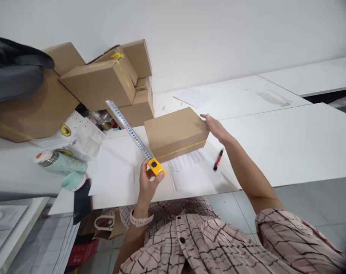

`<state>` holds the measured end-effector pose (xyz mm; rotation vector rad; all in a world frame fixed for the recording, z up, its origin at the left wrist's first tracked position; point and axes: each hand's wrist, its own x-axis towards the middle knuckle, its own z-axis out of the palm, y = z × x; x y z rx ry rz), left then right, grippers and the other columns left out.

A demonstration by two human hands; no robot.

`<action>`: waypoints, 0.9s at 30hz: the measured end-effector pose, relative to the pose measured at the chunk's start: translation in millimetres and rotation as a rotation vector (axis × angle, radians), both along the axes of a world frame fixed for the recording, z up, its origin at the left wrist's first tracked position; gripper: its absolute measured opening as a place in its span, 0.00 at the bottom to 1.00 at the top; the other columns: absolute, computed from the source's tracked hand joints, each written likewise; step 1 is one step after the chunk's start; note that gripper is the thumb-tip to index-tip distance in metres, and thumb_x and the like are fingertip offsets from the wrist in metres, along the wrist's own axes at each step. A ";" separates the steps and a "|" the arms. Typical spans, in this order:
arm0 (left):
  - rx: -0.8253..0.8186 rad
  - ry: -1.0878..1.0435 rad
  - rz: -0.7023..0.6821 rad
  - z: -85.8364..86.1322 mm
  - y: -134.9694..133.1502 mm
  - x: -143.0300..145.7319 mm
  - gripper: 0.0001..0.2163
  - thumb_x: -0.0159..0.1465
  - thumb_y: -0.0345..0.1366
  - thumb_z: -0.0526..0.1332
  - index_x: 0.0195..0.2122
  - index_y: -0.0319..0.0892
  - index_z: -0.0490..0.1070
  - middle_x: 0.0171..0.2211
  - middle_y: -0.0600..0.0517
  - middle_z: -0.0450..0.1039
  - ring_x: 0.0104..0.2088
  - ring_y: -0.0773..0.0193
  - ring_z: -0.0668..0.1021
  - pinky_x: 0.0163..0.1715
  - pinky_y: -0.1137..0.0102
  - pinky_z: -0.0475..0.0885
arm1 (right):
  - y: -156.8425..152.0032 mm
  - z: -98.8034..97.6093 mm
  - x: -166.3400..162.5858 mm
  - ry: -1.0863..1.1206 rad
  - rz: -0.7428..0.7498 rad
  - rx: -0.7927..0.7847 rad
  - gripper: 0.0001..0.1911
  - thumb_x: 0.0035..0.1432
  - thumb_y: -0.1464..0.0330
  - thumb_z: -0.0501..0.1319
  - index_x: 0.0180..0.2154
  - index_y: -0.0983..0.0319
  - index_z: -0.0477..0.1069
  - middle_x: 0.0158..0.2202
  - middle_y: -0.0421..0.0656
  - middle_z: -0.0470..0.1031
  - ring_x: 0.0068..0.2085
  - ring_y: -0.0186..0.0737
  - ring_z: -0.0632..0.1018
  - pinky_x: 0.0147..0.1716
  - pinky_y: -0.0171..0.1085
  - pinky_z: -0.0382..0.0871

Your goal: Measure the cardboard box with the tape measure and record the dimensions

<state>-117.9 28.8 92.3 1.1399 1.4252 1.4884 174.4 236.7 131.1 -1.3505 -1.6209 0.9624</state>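
My left hand [148,182] grips a yellow tape measure [156,166] near the table's front edge. Its white blade [127,127] sticks up and away to the left, past the left end of a small cardboard box [174,131]. That box lies on the white table [275,144], sealed with a strip of yellow tape along its near side. My right hand [215,127] rests flat against the box's right end, fingers stretched out. A printed sheet [190,169] lies partly under the box.
A red and black pen [218,160] lies right of the sheet. Stacked cardboard boxes [104,82] fill the back left, with a white carton [81,139], a mint flask [61,161] and its cap [73,181] in front. A loose paper [192,97] lies farther back.
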 end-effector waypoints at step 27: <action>-0.198 -0.301 -0.587 6.6 16.6 72.7 0.29 0.53 0.43 0.76 0.52 0.45 0.66 0.53 0.46 0.73 0.39 0.63 0.78 0.39 0.66 0.77 | 70.7 69.6 -86.8 -0.540 -0.080 0.316 0.36 0.73 0.52 0.34 0.34 0.62 0.74 0.42 0.54 0.82 0.49 0.55 0.79 0.59 0.51 0.58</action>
